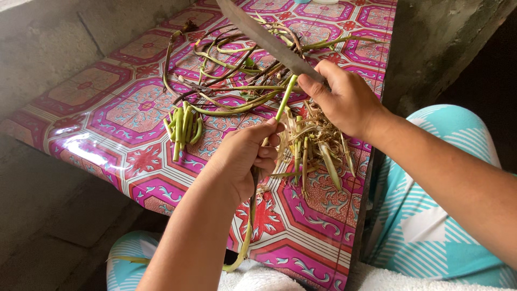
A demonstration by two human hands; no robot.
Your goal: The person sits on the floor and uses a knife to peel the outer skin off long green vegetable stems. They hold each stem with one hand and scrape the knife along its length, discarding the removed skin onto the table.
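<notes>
My left hand (245,156) grips a long green plant stem (286,98) that runs up toward the blade and hangs down past my wrist. My right hand (344,97) holds a large dark knife (264,37), its blade slanting up to the left and its edge meeting the stem's upper end. Beneath both hands lies a heap of pale peelings and scraps (315,145). A small bundle of short cut green pieces (183,129) rests to the left of my left hand.
A low table with a shiny pink and red patterned cover (124,113) carries a tangle of long uncut stems (231,59) at the back. Concrete walls stand on the left and right. My knees in turquoise patterned cloth (431,215) flank the table's near edge.
</notes>
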